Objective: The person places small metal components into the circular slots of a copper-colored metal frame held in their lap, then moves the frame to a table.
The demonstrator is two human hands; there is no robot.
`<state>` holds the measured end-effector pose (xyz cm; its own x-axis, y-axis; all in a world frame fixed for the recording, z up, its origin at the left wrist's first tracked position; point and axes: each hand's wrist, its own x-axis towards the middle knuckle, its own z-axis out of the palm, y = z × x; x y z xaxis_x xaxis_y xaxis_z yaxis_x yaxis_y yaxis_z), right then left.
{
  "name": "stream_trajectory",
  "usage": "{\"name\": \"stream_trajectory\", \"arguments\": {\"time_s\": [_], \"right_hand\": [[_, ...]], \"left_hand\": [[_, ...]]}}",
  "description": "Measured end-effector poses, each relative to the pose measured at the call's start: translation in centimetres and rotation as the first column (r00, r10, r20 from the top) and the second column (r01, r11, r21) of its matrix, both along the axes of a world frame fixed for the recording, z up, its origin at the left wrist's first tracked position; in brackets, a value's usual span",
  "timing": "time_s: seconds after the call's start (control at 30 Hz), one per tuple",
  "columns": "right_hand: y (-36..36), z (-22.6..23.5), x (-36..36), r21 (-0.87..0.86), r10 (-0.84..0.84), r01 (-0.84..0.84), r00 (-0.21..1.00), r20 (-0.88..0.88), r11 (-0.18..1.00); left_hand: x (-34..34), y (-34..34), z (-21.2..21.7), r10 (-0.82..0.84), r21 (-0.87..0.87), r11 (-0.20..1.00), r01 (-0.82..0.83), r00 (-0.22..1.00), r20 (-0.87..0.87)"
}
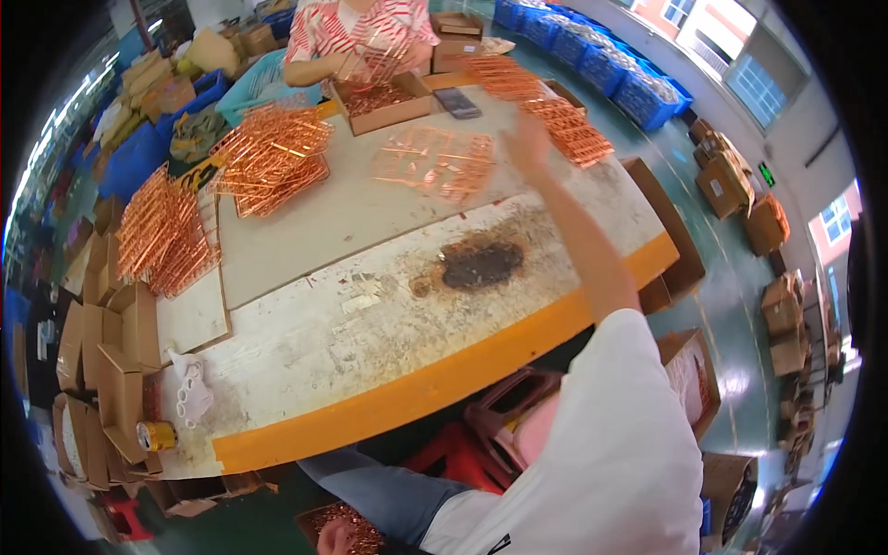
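My right arm stretches across the table, and my right hand [525, 150] is smeared by motion, so its fingers cannot be read. It is between a copper-coloured grid frame [435, 162], blurred on the grey board, and a stack of similar frames [569, 131] at the far right. My left hand [336, 536] is low at the bottom edge, its fingers curled, over a box of small copper-coloured pieces [370, 535]. What the fingers hold, if anything, is hidden. More grid frames are piled at the left [273, 157] and farther left [166, 231].
Across the table a person [361, 28] holds a grid frame over a cardboard box [388, 116] of copper-coloured pieces. A dark flat object [458, 103] lies beside it. A white mask [193, 393] and a yellow can [156, 436] are at the near left. Cardboard boxes line the left side.
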<state>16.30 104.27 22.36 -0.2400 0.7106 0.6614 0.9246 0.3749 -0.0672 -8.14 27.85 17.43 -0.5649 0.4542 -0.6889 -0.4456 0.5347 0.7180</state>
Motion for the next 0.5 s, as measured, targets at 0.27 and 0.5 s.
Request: {"name": "stream_trajectory", "arguments": {"time_s": [0.27,0.5], "right_hand": [[5.6,-2.1,6.1,-0.433,0.103,-0.246,0.939,-0.328,0.867],[8.4,-3.2,13.7,-0.013,-0.205,0.208,0.971,0.121,0.978]], "left_hand": [[-1.6,-1.2,2.6,0.103,-0.102,0.989,-0.112,0.991,-0.086],[-5.0,0.6,0.3,-0.102,-0.15,0.984,0.097,0.994,-0.026]]}}
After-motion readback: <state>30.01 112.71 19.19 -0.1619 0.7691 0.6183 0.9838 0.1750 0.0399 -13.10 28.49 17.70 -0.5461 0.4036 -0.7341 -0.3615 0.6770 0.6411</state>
